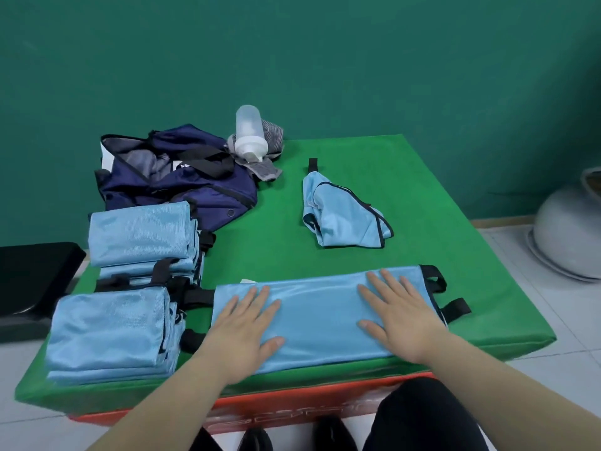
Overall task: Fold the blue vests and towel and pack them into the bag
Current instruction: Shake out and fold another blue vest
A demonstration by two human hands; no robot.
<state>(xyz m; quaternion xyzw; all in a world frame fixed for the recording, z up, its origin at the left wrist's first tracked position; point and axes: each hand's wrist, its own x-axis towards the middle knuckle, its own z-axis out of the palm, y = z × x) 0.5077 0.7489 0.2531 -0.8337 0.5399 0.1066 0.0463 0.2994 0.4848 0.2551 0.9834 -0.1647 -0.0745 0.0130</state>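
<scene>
both hands flat, fingers spread: left hand (245,323) and right hand (398,312) press down on a long folded vest (320,315), shiny light-blue mesh with black straps, at the near edge of the green padded table (422,203); navy nylon bag (175,177) sits open at far left
</scene>
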